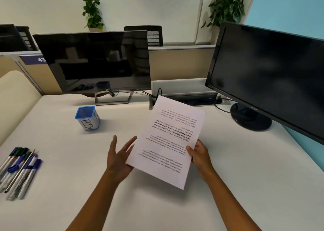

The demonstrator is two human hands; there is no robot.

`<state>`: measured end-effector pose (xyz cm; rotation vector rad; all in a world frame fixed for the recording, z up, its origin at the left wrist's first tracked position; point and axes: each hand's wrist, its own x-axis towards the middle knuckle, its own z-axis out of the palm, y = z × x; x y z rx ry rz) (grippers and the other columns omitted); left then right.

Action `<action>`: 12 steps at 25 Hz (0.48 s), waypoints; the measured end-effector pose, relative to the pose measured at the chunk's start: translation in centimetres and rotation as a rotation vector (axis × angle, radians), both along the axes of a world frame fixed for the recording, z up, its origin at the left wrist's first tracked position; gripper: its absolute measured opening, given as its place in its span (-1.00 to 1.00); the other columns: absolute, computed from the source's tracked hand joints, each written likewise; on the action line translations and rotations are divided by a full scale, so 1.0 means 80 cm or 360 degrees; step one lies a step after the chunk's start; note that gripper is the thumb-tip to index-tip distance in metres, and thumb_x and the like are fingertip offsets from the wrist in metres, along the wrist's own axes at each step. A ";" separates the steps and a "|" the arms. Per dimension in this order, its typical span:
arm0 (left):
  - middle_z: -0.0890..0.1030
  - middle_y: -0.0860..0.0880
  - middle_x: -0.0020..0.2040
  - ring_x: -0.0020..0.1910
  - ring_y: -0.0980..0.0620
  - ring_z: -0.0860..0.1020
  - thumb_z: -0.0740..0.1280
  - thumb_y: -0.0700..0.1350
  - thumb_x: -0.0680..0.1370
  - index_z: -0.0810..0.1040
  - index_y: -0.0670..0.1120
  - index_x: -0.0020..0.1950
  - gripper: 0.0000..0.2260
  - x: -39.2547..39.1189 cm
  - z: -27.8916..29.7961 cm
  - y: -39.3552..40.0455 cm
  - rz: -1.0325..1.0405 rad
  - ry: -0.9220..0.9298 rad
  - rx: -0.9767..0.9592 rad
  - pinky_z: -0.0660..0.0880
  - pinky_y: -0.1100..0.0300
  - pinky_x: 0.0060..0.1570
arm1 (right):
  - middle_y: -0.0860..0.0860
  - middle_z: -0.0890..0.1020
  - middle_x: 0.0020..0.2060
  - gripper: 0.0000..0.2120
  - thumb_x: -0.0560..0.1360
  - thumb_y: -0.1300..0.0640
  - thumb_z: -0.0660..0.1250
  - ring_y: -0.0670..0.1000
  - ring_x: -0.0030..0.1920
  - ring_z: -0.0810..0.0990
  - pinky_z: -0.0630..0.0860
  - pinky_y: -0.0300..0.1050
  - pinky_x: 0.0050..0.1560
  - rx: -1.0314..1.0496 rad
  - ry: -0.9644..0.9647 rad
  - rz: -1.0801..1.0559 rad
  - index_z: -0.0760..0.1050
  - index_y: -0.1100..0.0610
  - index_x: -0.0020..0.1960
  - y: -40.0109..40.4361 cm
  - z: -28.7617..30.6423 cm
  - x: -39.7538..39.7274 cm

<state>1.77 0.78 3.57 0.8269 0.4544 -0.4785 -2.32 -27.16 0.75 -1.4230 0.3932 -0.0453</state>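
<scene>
A printed sheet of paper (168,139) hangs above the white desk (70,143), its text upside down to me. My right hand (199,156) pinches the sheet's right edge, thumb on top. My left hand (118,158) is spread with straight fingers at the sheet's left edge, partly under it. Whether it touches the paper I cannot tell.
A small blue-rimmed cup marked "BIN" (88,117) stands left of the paper. Several markers and a pencil (19,171) lie at the desk's left edge. A Dell monitor (94,62) stands at the back, a second monitor (270,79) at the right. A cable tray (184,94) lies between them.
</scene>
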 end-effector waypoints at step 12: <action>0.71 -0.14 0.08 0.03 -0.28 0.66 0.49 -0.05 0.44 0.66 -0.03 0.15 -0.71 0.012 0.047 -0.042 -0.0247 -0.0813 0.0749 0.61 -0.22 0.04 | -0.05 0.70 0.04 -0.82 0.61 0.17 0.28 -0.03 0.01 0.68 0.65 -0.11 -0.04 -0.0224 -0.0322 0.0020 0.55 -0.02 0.15 0.027 0.040 0.003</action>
